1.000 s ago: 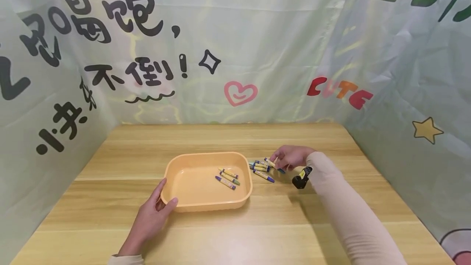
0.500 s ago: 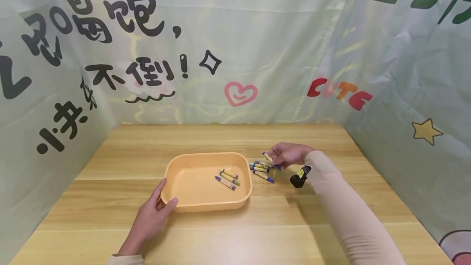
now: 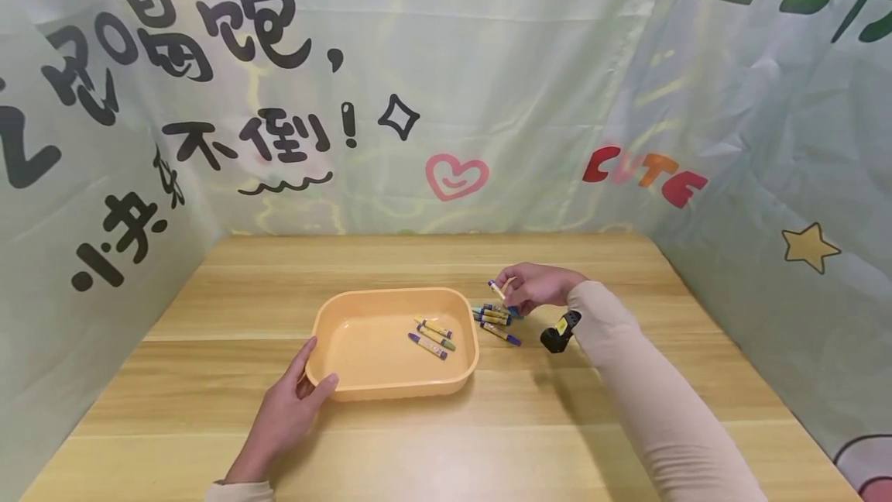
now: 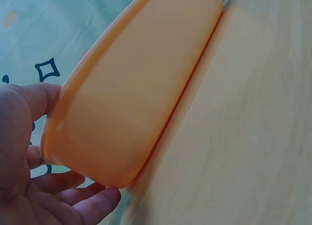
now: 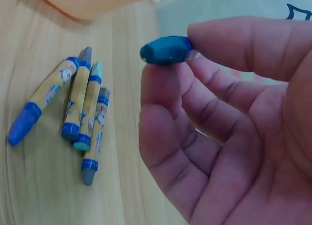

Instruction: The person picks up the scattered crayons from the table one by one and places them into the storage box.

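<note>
My left hand (image 3: 284,409) grips the front left corner of an orange plastic tray (image 3: 365,355), thumb at the rim and fingers round the side. In the left wrist view those fingers curl beneath the tray's edge. Three crayons lie in the tray's right part, among them a purple-tipped crayon (image 3: 427,346). To the right of the tray, my right hand (image 3: 540,285) pinches a dark teal crayon (image 5: 165,50) between thumb and fingers, raised over a small pile. In that pile lie several crayons, including a blue crayon (image 5: 24,123) and a grey crayon (image 5: 95,137).
The tray and the loose crayons sit on a wooden table (image 3: 446,448). A printed cloth (image 3: 530,84) with lettering and a heart stands behind and at both sides. A small black device (image 3: 560,333) is strapped under the right wrist.
My right hand has moved left and slightly up with the teal crayon, turning it between the fingers. The left hand and the tray stay where they were.
</note>
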{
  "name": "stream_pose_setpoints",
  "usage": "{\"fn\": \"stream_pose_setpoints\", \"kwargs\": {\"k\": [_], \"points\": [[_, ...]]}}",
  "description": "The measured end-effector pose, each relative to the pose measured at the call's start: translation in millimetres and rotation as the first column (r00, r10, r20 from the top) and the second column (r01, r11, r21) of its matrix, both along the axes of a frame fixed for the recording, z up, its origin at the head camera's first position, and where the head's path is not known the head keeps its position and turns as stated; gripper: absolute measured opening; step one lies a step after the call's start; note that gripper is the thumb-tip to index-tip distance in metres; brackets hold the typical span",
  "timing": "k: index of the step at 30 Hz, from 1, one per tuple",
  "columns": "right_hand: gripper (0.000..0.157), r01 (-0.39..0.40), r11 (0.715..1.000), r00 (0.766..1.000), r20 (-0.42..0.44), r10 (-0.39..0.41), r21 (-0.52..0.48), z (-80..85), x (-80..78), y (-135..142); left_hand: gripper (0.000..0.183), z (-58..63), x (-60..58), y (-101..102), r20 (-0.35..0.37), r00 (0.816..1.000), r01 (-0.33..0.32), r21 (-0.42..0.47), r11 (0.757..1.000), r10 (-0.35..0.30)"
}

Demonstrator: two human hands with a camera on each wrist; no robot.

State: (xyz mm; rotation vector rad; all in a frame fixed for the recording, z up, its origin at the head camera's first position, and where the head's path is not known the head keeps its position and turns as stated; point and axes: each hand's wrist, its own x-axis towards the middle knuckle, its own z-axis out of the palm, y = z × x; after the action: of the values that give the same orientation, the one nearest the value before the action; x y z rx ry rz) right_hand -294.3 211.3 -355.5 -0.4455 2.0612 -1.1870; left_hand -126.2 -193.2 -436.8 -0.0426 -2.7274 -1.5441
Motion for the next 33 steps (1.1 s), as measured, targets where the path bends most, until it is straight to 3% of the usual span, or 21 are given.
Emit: {"fn": "stream_pose_setpoints", "kwargs": {"k": [5,15,23,33], "points": [[0.031,-0.008,1.000,1.000,-0.007,0.009,0.006,2.3,-0.2,-7.7,0.077,-0.9,2.1,-0.3,0.001,1.000,-0.024,-0.057,0.998,0.024],[0.038,-0.007,1.000,1.000,-0.010,0.007,-0.006,8.8,0.1,-19.7,0.077,-0.1,0.1,-0.1,-0.011,1.000,-0.012,-0.044,0.999,0.011],[0.044,-0.029,0.999,1.000,-0.004,0.029,-0.014,11.6,-0.2,-29.4,0.078,-1.5,-2.9,0.5,-0.020,1.000,0.004,0.029,1.000,-0.003],[0.049,-0.031,0.999,0.999,-0.025,0.031,-0.022,11.1,-0.3,-41.1,0.078,-1.1,-2.2,0.4,0.001,1.000,-0.005,0.032,0.999,0.005]]}}
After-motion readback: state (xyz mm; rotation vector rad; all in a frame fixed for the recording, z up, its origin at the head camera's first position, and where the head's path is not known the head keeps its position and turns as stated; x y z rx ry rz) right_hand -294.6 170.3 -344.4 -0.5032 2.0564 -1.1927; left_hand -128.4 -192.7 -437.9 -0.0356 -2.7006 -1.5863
